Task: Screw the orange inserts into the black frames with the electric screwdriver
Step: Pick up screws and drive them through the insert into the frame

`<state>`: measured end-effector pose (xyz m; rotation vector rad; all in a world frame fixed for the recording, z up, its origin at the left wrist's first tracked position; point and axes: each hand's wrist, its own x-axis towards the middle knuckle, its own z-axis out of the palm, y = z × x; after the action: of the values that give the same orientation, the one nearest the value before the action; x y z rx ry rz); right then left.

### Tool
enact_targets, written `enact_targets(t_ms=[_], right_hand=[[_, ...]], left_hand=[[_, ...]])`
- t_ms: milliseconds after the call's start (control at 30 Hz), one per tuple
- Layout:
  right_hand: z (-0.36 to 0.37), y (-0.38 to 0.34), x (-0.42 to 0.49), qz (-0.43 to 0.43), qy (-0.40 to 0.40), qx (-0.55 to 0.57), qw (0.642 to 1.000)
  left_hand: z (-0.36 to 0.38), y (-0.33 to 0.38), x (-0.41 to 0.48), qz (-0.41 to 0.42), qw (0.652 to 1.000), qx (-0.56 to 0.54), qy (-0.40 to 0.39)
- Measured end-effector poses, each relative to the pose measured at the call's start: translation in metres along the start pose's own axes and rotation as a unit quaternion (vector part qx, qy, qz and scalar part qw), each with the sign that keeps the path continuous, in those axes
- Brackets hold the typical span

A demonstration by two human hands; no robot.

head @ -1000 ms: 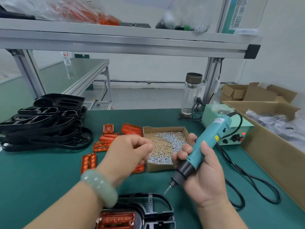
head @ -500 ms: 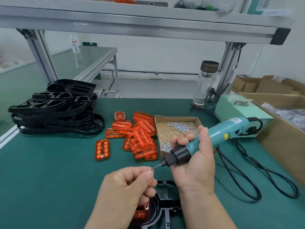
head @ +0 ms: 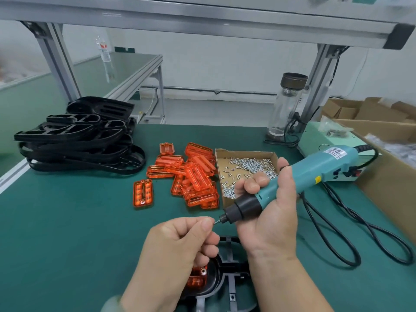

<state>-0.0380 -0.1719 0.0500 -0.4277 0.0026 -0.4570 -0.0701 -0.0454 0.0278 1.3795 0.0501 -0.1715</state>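
The green mat point(head: 67, 233) lies bare and wide at the front left, so a hand can pass there. Behind it, a tall stack of frames point(head: 78, 140) blocks the left edge. In the middle, the pile of inserts point(head: 193, 176) and the screw box point(head: 245, 154) sit side by side like a wall. One insert point(head: 143, 193) lies alone just left of the pile. The left hand point(head: 180, 244), right hand point(head: 270, 210) and screwdriver point(head: 292, 179) fill the front middle. On the right, cable point(head: 337, 233) loops cross the mat, and a big carton point(head: 387, 176) shuts that side. A shelf point(head: 202, 21) hangs overhead.

black frame point(head: 231, 264) cut off, screw point(head: 213, 222) barely discernible
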Motion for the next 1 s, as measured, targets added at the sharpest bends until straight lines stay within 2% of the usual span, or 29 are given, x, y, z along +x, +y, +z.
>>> enact_targets(t_ms=[167,467,633,900,1000], right_hand=[[0.0003,-0.0026,0.0010,-0.019,-0.002,-0.006,1.000],[-0.0005,-0.0013,0.0009,-0.026,-0.025,-0.019,0.999],[-0.0013,-0.0014,-0.0020,-0.037,-0.054,-0.030,0.997],[-0.0004,0.0022,-0.0055,-0.044,-0.055,-0.043,0.997],[0.0005,-0.0036,-0.0052,-0.017,-0.080,-0.062,0.995]], left_hand=[[-0.0029,0.0021,-0.0008,-0.023,0.999,-0.033,-0.005],[0.0012,-0.0003,-0.0015,-0.020,1.000,-0.020,-0.011],[0.0010,0.0026,-0.0015,-0.054,0.996,-0.070,-0.022],[-0.0020,0.0057,-0.0003,-0.075,0.995,-0.051,-0.030],[-0.0079,0.0092,0.0044,-0.040,0.999,-0.014,-0.021]])
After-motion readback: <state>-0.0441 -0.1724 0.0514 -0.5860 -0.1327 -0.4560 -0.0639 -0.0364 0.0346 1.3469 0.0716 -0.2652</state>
